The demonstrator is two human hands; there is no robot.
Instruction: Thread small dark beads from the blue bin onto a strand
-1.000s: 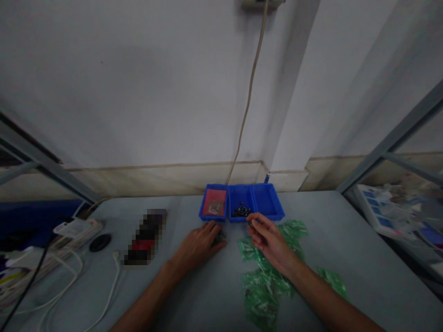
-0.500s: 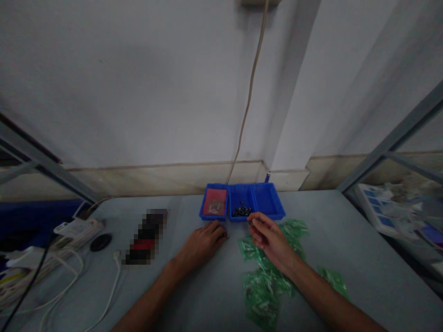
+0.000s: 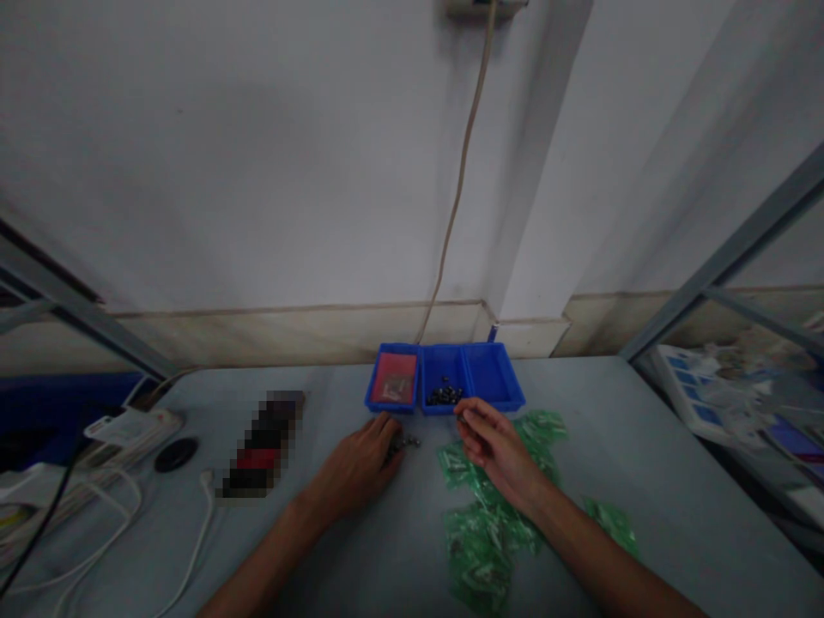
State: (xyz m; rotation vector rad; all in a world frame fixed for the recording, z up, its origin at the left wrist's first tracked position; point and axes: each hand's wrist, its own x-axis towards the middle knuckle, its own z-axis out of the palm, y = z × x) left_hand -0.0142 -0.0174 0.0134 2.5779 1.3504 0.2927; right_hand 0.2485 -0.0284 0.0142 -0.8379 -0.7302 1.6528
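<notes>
Roughly, left to right: far left edge of the grey worktop [image 3: 644, 463] has a heap of white cables [image 3: 96, 524] with a white power strip [image 3: 132, 427] on top, a small black round disc [image 3: 175, 453] just beside it. Next, a dark blurred-out object [image 3: 263, 445], red band in the middle, lying flat.

Left hand [image 3: 357, 463] rests palm down on the worktop, fingers [image 3: 384, 429] curled loosely over a little cluster of small dark metal parts [image 3: 408, 443]; some parts peek out right of the fingertips, touching or just beside them. Too dim to tell whether any part is actually pinched.

Behind the hands, against the wall, three blue bins in a row: left bin [image 3: 392, 378] with a reddish packet inside, middle bin [image 3: 443, 384] with a small pile of dark parts, right bin [image 3: 493, 382] contents not visible. A beige cable [image 3: 458, 189] runs up the wall above them.

Right hand [image 3: 499, 446] hovers just in front of the middle bin, thumb and fingertips [image 3: 464, 418] pressed together, apparently pinching something tiny; the item itself too small to make out. Under and around that hand and forearm, a scatter of green plastic bags [image 3: 489, 532] on the worktop, one more bag [image 3: 611, 521] further right. Far right, beyond a metal frame, a blurry shelf of clutter [image 3: 721, 395].
</notes>
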